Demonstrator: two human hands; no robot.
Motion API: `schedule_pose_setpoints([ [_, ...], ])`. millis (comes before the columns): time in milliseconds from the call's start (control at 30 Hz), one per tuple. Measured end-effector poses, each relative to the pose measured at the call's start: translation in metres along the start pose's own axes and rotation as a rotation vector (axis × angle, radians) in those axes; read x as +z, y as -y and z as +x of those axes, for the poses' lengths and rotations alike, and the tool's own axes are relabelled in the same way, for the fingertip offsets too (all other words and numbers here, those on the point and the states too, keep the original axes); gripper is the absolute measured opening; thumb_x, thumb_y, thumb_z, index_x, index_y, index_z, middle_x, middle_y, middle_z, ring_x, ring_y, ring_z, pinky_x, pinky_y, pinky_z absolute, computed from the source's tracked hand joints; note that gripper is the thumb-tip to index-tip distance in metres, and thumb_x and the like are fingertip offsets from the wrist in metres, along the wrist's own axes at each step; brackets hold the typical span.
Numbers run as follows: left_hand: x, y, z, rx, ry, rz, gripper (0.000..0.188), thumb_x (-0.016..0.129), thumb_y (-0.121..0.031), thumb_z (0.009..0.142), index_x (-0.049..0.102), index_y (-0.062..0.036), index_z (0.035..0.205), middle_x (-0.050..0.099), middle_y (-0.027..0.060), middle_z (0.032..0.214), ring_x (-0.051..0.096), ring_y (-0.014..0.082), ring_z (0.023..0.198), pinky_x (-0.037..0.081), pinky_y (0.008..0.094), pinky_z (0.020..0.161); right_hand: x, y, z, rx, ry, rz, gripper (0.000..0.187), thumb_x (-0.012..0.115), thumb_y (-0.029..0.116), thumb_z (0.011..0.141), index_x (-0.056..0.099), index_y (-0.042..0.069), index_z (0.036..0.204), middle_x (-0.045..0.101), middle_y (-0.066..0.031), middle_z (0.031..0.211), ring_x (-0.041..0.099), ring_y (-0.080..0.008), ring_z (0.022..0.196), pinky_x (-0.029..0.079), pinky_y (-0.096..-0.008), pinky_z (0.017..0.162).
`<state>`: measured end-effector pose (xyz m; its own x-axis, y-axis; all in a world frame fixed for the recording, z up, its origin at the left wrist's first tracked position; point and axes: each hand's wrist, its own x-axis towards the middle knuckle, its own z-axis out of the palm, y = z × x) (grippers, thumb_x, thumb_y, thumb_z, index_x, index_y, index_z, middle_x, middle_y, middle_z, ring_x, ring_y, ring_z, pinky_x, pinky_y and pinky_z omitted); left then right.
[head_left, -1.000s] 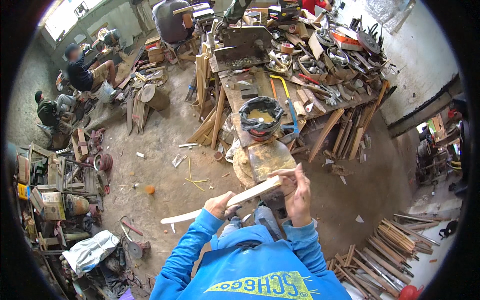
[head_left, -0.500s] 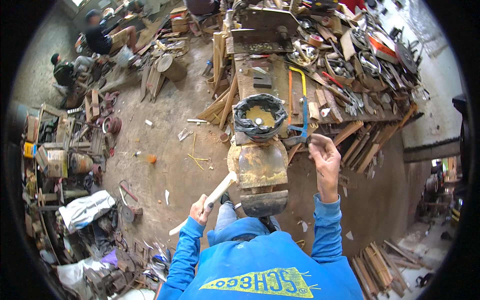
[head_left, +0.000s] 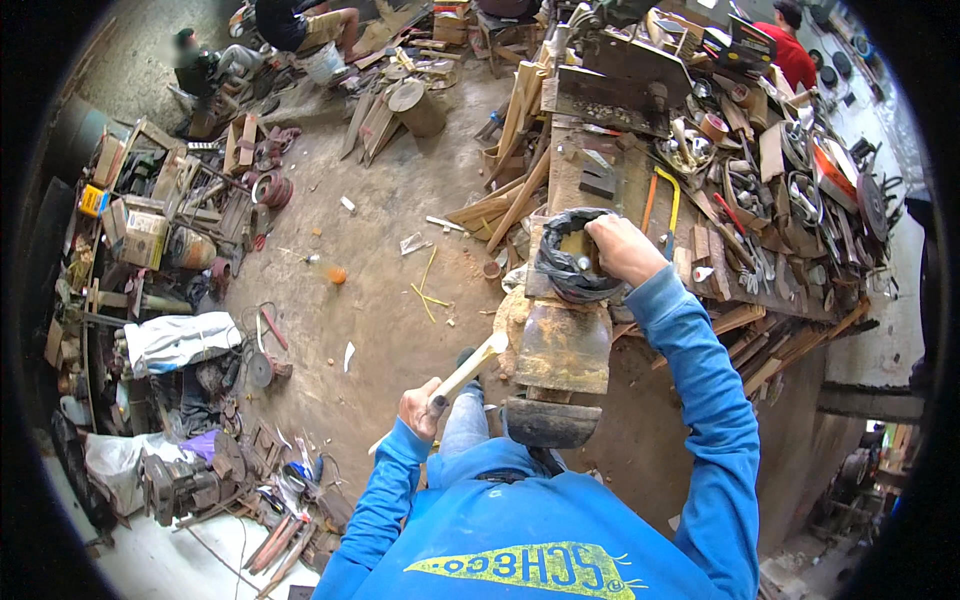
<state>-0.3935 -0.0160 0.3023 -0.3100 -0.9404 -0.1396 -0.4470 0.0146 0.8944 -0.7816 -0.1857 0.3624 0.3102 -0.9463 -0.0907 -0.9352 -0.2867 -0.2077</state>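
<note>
My left hand point(head_left: 420, 408) is closed around a long, pale, slightly curved wooden stick point(head_left: 468, 376), low and left of a worn block. The stick's upper end points towards the block's sawdust-dusted side. My right hand point(head_left: 625, 250) reaches over the rim of a bucket lined with a black plastic bag point(head_left: 572, 290). Its fingers bend down inside, and their tips are hidden. Tan powder and a small round grey object point(head_left: 585, 264) show beside them. Just below the bucket stands the worn block point(head_left: 562, 345), with a curved, dusty top and a dark front end point(head_left: 552, 423).
A cluttered workbench point(head_left: 620, 205) runs beyond and right of the bucket, holding a hacksaw point(head_left: 672, 205), a red-handled tool point(head_left: 730, 213) and wood offcuts. Wooden boards point(head_left: 522, 205) lean at its left. Crowded shelves point(head_left: 150, 215) line the left side. Other people sit farther back.
My right hand has moved from the air beside the hacksaw into the black-lined bucket. My left hand still holds the stick. The whole view has shifted and turned.
</note>
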Motion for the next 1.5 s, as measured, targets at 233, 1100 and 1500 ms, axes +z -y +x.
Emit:
schedule_pose_setpoints([
  [233,-0.001,-0.015,-0.001,0.008,-0.064,-0.027,0.066,0.046,-0.067,0.089,0.053,-0.0017,0.08,0.048,0.0057,0.06,0.044,0.0141,0.056,0.036,0.0305,0.05,0.014,0.005,0.013,-0.158,0.139,0.057,0.023,0.065,0.002,0.07,0.065,0.0,0.093,0.068,-0.0213,0.094,0.066,-0.0373,0.095,0.053,-0.0433,0.084],
  [1100,-0.023,-0.073,0.066,0.154,0.48,0.834,0.042,0.057,-0.051,0.089,0.056,-0.0088,0.085,0.063,0.0145,0.07,0.063,0.038,0.069,0.046,0.0489,0.059,0.007,0.136,-0.249,0.69,-0.23,1.237,0.047,0.058,0.015,0.097,0.039,0.002,0.138,0.07,-0.0127,0.099,0.067,-0.0175,0.088,0.055,-0.0308,0.073],
  [1500,-0.025,-0.071,0.087,0.251,0.547,0.857,0.043,0.059,-0.049,0.086,0.052,-0.0067,0.082,0.059,0.0163,0.07,0.059,0.0396,0.068,0.043,0.0486,0.057,0.067,0.192,-0.235,0.686,-0.603,1.042,0.028,0.064,0.019,0.089,0.055,0.002,0.109,0.066,-0.0145,0.091,0.066,-0.0208,0.077,0.052,-0.0321,0.068],
])
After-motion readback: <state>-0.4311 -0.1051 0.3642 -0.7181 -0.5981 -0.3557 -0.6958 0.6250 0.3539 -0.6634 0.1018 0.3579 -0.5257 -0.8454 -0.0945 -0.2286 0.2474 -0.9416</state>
